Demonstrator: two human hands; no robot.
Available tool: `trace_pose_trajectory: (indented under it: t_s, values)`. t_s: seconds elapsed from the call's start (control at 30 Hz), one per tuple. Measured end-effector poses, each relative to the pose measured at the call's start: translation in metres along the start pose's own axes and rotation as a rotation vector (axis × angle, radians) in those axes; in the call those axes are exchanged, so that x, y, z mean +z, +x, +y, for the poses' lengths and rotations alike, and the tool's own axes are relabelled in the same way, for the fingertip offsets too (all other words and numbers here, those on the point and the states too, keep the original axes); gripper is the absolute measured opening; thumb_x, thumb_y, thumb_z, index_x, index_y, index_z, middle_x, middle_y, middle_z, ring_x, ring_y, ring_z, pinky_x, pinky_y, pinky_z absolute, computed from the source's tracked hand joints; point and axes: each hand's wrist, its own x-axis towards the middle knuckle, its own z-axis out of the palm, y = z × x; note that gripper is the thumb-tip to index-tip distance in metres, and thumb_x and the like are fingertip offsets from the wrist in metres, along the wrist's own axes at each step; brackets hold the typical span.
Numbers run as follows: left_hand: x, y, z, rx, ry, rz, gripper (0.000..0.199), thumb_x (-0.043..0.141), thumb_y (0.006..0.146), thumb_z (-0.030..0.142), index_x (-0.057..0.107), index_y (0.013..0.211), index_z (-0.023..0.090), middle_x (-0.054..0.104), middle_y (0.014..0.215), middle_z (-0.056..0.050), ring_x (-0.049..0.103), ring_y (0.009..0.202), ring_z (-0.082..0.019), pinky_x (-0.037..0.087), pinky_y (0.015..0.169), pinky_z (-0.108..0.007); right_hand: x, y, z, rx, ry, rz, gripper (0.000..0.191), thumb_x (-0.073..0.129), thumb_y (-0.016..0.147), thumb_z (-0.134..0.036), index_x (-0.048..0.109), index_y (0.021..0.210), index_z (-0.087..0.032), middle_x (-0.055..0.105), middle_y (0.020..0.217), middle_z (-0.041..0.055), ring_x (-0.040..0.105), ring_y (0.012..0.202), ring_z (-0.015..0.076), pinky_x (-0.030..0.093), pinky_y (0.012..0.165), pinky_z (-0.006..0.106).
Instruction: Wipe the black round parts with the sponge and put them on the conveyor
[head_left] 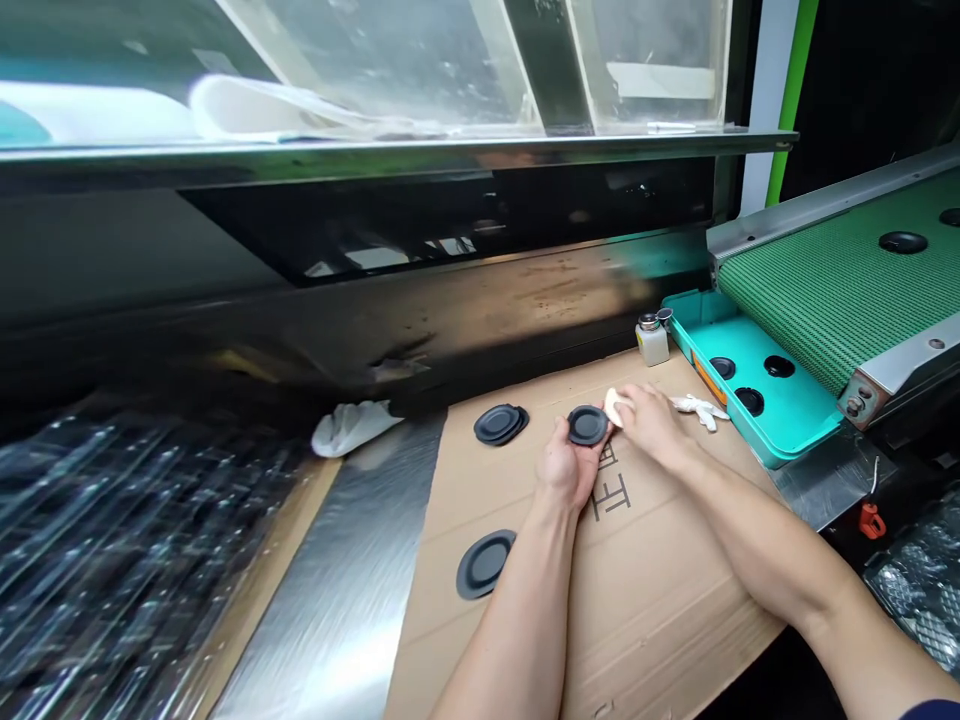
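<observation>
My left hand (565,466) lies palm up over the cardboard sheet (660,600) and holds a black rubber disc (587,425) between fingers and thumb. My right hand (651,420) presses a white cloth (616,407) against the disc's right edge. A small stack of similar black discs (500,424) lies on the cardboard to the left of my hands. Another single disc (484,564) rests nearer to me, beside my left forearm. Printed dark characters on the cardboard show below the hands.
A teal tray (780,375) holds several black discs beyond my right hand, next to a white dispensing bottle (653,340) and a white glove (701,410). A green mesh conveyor belt (825,290) carries more discs at right. A steel sheet (352,590) lies left of the cardboard.
</observation>
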Motion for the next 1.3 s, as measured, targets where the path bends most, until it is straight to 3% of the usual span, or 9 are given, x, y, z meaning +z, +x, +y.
trace_pose_trajectory:
  t_s: [0.17, 0.27, 0.33, 0.47, 0.57, 0.7, 0.83, 1.17, 1.3]
  values:
    - [-0.004, -0.008, 0.02, 0.05, -0.027, 0.018, 0.043, 0.03, 0.103, 0.039, 0.064, 0.106, 0.014, 0.071, 0.115, -0.017, 0.07, 0.095, -0.024, 0.055, 0.069, -0.032, -0.043, 0.0, 0.02, 0.106, -0.347, 0.074, 0.026, 0.053, 0.096, -0.029, 0.071, 0.111, -0.019, 0.064, 0.121, 0.016, 0.05, 0.118, 0.0335, 0.041, 0.098, 0.045]
    - [0.0, -0.014, 0.026, -0.041, -0.093, -0.059, 0.038, 0.032, 0.097, 0.032, 0.062, 0.108, 0.012, 0.07, 0.114, -0.02, 0.071, 0.093, -0.027, 0.054, 0.066, -0.034, -0.057, 0.0, 0.029, 0.242, -0.408, -0.088, 0.028, 0.064, 0.088, -0.025, 0.071, 0.11, -0.008, 0.067, 0.111, 0.0245, 0.059, 0.109, 0.0361, 0.046, 0.089, 0.042]
    - [0.002, -0.015, 0.027, -0.093, -0.091, -0.096, 0.036, 0.035, 0.094, 0.027, 0.062, 0.109, 0.01, 0.071, 0.111, -0.021, 0.071, 0.089, -0.026, 0.054, 0.067, -0.034, -0.06, 0.002, 0.029, 0.215, -0.35, -0.184, 0.02, 0.065, 0.089, -0.023, 0.075, 0.101, -0.01, 0.072, 0.098, 0.0206, 0.065, 0.098, 0.0307, 0.047, 0.083, 0.036]
    - [0.003, -0.017, 0.022, -0.177, 0.047, -0.175, 0.034, 0.038, 0.099, 0.031, 0.064, 0.105, 0.009, 0.073, 0.098, -0.019, 0.07, 0.075, -0.022, 0.052, 0.059, -0.029, -0.054, 0.002, 0.009, -0.209, 0.026, -0.145, 0.022, 0.055, 0.098, -0.026, 0.075, 0.103, -0.021, 0.074, 0.101, 0.0063, 0.066, 0.094, 0.0184, 0.046, 0.082, 0.025]
    - [0.005, -0.02, 0.01, -0.141, 0.203, -0.224, 0.043, 0.043, 0.1, 0.046, 0.065, 0.092, 0.01, 0.072, 0.078, -0.014, 0.066, 0.059, -0.017, 0.044, 0.045, -0.023, -0.04, -0.002, -0.009, -0.344, 0.076, -0.068, 0.023, 0.052, 0.098, -0.021, 0.075, 0.099, -0.02, 0.072, 0.095, 0.0055, 0.063, 0.089, 0.017, 0.045, 0.081, 0.025]
    - [0.006, -0.021, -0.005, -0.021, 0.441, -0.128, 0.056, 0.049, 0.092, 0.065, 0.065, 0.078, 0.013, 0.063, 0.055, -0.006, 0.055, 0.04, -0.014, 0.034, 0.035, -0.022, -0.026, -0.007, -0.017, -0.362, -0.092, -0.093, 0.025, 0.05, 0.098, -0.021, 0.074, 0.092, -0.019, 0.068, 0.089, 0.0069, 0.059, 0.086, 0.0186, 0.043, 0.081, 0.027]
    - [0.003, -0.019, -0.011, 0.03, 0.597, -0.134, 0.065, 0.045, 0.09, 0.072, 0.069, 0.076, 0.013, 0.061, 0.048, -0.006, 0.052, 0.034, -0.014, 0.037, 0.035, -0.025, -0.022, -0.009, -0.016, -0.295, -0.229, -0.121, 0.025, 0.049, 0.097, -0.021, 0.072, 0.09, -0.018, 0.068, 0.092, 0.0092, 0.06, 0.091, 0.0215, 0.043, 0.085, 0.03]
    - [0.003, -0.018, -0.012, 0.012, 0.546, -0.089, 0.059, 0.051, 0.089, 0.068, 0.069, 0.073, 0.014, 0.062, 0.048, -0.006, 0.055, 0.034, -0.015, 0.04, 0.037, -0.024, -0.027, -0.006, -0.016, -0.218, -0.263, -0.189, 0.021, 0.053, 0.092, -0.02, 0.072, 0.083, -0.018, 0.071, 0.087, 0.0092, 0.062, 0.086, 0.0215, 0.043, 0.079, 0.029]
    - [0.006, -0.017, -0.011, 0.022, 0.536, -0.056, 0.062, 0.05, 0.089, 0.07, 0.069, 0.075, 0.012, 0.062, 0.048, -0.006, 0.055, 0.034, -0.015, 0.04, 0.036, -0.024, -0.029, -0.004, -0.013, -0.29, -0.185, -0.109, 0.022, 0.051, 0.093, -0.02, 0.073, 0.088, -0.018, 0.071, 0.091, 0.0077, 0.062, 0.089, 0.0204, 0.042, 0.082, 0.028]
